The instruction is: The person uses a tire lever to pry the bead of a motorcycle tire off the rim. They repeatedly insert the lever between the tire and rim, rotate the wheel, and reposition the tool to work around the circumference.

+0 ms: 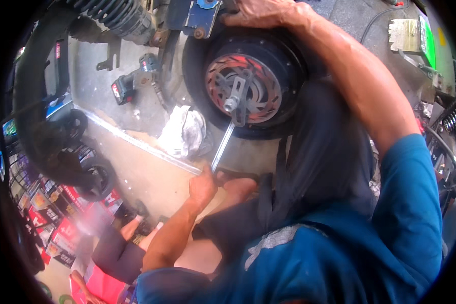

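Observation:
My left hand (202,186) is closed around the lower end of a long silver wrench (223,147). The wrench slants up to the axle of a black wheel (294,66), where a grey slotted plate (243,96) sits around the axle nut (230,105). How the wrench's head meets the nut is hard to make out. Behind the plate is a reddish slotted brake disc (271,83). My right hand (253,12) grips the tire's top, beside a dark blue metal bracket (202,17); the upper edge of the view cuts off part of the hand.
A cordless impact driver (144,78) lies on the floor left of the wheel, near a crumpled white cloth (185,131). A coil-spring shock absorber (119,17) hangs at upper left. Another person in pink (106,281) sits at lower left, by red boxes (61,233).

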The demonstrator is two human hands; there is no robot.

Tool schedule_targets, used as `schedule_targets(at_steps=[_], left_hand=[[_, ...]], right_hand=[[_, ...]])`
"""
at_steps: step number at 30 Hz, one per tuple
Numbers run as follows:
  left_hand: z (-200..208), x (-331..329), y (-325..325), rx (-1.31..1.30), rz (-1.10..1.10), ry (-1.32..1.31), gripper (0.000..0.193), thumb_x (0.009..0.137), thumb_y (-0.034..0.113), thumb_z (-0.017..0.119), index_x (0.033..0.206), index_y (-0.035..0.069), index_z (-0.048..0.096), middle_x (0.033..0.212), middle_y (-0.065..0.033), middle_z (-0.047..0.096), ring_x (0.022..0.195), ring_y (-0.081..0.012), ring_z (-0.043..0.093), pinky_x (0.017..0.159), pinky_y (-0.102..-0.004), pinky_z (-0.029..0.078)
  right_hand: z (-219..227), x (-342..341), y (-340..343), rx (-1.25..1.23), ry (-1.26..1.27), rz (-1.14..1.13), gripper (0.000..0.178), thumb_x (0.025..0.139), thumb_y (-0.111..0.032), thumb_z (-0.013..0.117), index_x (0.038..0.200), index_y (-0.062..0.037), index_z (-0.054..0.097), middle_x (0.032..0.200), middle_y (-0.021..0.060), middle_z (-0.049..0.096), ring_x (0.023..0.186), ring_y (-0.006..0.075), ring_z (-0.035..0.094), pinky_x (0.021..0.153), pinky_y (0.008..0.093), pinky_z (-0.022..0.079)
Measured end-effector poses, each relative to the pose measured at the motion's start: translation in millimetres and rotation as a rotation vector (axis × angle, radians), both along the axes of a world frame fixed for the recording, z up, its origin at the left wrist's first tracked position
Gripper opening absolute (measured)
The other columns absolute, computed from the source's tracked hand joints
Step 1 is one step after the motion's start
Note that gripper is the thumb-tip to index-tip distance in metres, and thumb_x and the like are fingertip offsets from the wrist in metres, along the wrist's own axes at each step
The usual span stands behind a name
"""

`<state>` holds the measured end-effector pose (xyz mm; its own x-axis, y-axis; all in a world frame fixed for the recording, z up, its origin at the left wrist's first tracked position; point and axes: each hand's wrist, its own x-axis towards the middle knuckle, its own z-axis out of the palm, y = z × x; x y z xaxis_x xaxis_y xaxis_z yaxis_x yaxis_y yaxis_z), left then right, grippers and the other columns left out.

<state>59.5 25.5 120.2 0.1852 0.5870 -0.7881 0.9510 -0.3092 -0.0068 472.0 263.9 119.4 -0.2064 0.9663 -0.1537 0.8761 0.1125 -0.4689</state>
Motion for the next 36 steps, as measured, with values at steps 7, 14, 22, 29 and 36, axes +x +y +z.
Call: schedule_targets(at_steps=[7,14,22,29,36], left_hand=[[-57,-22,-13,-0.07,0.057,-0.071,0.034,0.087,0.024,0.061,0.106,-0.001,0.046,0.08,-0.0241,0.067,0.079,-0.0442,0.065,0.072,-0.0548,0.049],[-91,9,-19,0.117,0.407,0.081,0.025,0.088,0.012,0.051,0.11,-0.001,0.05,0.094,-0.0263,0.067,0.093,-0.0457,0.064,0.083,-0.0543,0.048],[-140,0,-26,0.296,0.435,-0.048,0.026,0.083,0.013,0.055,0.103,0.001,0.064,0.096,-0.0214,0.069,0.099,-0.0434,0.06,0.088,-0.0521,0.046],[-138,12,-10,0.31,0.306,0.228,0.024,0.083,0.021,0.056,0.096,0.008,0.07,0.097,-0.0137,0.07,0.11,-0.0314,0.056,0.095,-0.0507,0.035],[-159,-2,-16,0.292,0.205,0.258,0.024,0.084,0.024,0.055,0.094,0.009,0.071,0.103,-0.0125,0.068,0.104,-0.0294,0.058,0.088,-0.0479,0.038]], right_hand=[[6,-8,0,-0.006,-0.042,-0.001,0.049,0.08,-0.048,0.056,0.076,-0.0003,0.069,0.075,0.0254,0.065,0.074,0.0402,0.066,0.07,0.0479,0.052],[4,-11,-1,0.094,0.078,0.022,0.042,0.081,-0.044,0.057,0.087,-0.0053,0.071,0.083,0.0245,0.067,0.081,0.04,0.066,0.073,0.0485,0.051],[-4,-4,3,0.138,0.071,0.076,0.041,0.082,-0.042,0.057,0.101,-0.0086,0.069,0.094,0.022,0.068,0.09,0.0394,0.065,0.079,0.0479,0.05],[6,-10,4,-0.014,-0.036,0.046,0.041,0.083,-0.043,0.058,0.105,-0.0101,0.068,0.097,0.0218,0.068,0.093,0.0397,0.064,0.082,0.0479,0.049],[-27,-3,3,0.123,-0.066,0.095,0.05,0.089,-0.052,0.054,0.097,-0.0057,0.069,0.085,0.0235,0.067,0.084,0.0395,0.066,0.075,0.047,0.051]])
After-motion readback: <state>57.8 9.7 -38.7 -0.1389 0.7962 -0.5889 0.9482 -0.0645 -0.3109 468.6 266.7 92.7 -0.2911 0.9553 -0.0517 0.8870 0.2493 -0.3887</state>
